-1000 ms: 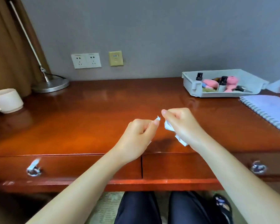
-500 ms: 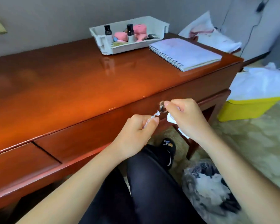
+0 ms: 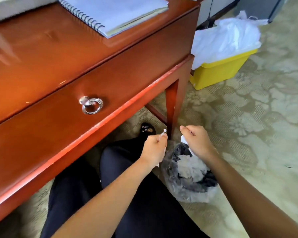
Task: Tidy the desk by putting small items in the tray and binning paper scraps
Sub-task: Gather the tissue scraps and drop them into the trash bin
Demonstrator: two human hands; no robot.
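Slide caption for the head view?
Left hand and right hand hold paper scraps at the lined waste bin beside the desk.

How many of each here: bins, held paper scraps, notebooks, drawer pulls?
Bins: 2, lined floor bin and yellow bin
Held paper scraps: 2, left scrap pinched in left hand, right scrap gripped in right hand
Notebooks: 1, spiral notebook
Drawer pulls: 1, ring pull
Total: 6

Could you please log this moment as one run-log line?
phase: binning | left hand: pinches paper scrap | right hand: holds crumpled paper | bin: floor, just below hands
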